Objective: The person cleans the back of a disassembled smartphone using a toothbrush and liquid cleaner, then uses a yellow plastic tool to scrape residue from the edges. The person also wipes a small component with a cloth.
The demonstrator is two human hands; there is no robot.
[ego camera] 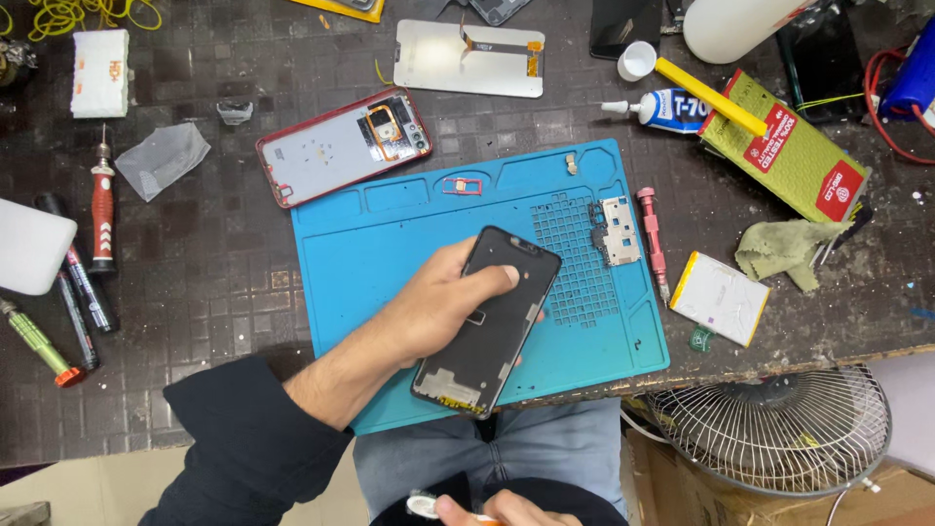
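Note:
My left hand (429, 312) grips a black phone frame (492, 331) and holds it tilted over the front half of a blue repair mat (390, 253). Its thumb lies across the frame's upper part. My right hand (506, 508) is low at the picture's bottom edge, over my lap, with its fingertips pinching a small white round piece (423, 505). Only the fingers of that hand show. On the mat lie a small circuit board (617, 231) and a red card tray (458, 185).
A red phone back with exposed parts (341, 146) and a white screen panel (467, 58) lie behind the mat. A glue tube (667, 107), green box (789, 146), white battery (721, 297), pink screwdriver (653, 239), cloth (784, 250). Left: red screwdriver (102, 205), markers (83, 292). A fan (774, 424) stands below the table edge.

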